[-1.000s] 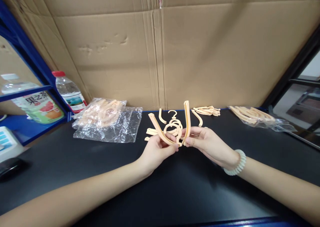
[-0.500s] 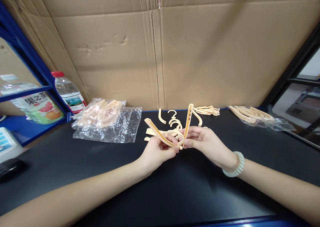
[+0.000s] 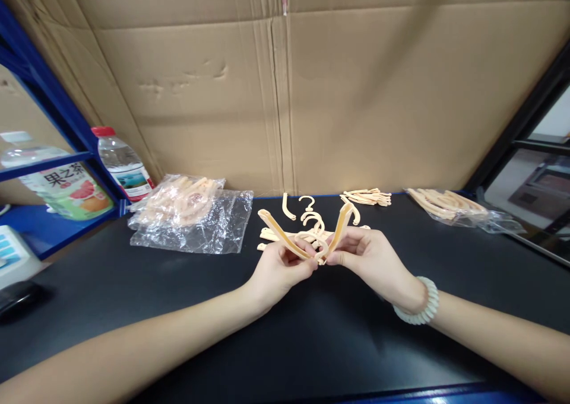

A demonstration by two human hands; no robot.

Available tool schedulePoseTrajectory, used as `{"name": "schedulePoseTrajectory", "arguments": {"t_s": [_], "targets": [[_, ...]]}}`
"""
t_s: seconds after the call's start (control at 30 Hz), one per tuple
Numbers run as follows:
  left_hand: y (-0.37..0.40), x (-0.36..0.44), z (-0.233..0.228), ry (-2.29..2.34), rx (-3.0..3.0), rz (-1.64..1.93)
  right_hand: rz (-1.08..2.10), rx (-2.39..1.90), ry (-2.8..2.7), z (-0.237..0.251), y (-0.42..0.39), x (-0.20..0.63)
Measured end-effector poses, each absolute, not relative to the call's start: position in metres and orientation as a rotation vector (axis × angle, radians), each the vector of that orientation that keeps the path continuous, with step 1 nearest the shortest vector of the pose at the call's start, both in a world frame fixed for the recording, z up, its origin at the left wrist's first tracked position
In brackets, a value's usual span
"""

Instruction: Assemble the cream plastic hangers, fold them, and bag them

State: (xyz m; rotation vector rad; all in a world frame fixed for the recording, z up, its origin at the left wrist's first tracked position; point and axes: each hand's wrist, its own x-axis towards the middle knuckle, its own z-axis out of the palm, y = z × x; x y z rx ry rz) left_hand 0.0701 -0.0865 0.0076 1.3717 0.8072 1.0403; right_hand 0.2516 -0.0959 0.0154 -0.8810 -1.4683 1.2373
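Head view: left grip (image 3: 275, 274) pinching curved bar (image 3: 279, 233), right grip (image 3: 374, 263) pinching second bar (image 3: 340, 227); long axes splay upward, V-like

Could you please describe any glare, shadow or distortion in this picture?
In the head view: glints on the left plastic bag; a soft dark diagonal band on the cardboard; the red-capped bottle leans, perhaps from lens stretch; detail between the left curved piece and the right curved piece is too small to judge.
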Motion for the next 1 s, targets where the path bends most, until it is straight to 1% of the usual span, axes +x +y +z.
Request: {"name": "schedulePoseTrajectory", "arguments": {"t_s": [0.17,0.5,0.67,0.87,1.0], "targets": [[-0.086,0.07,0.008,0.804,1.346,1.06,1.18,-0.856,-1.447,0.013,-0.099,0.248],[-0.084,0.072,0.008,0.794,1.239,1.058,1.137,-0.968,-1.379,0.011,-0.096,0.246],[-0.086,0.072,0.013,0.798,1.165,1.048,1.206,-0.964,-1.396,0.012,-0.093,0.249],[-0.071,0.054,0.033,0.777,1.041,1.125,1.226,-0.949,-1.431,0.029,-0.078,0.277],[-0.045,0.03,0.054,0.837,1.039,1.09,1.211,-0.998,-1.531,0.044,-0.067,0.301]]}}
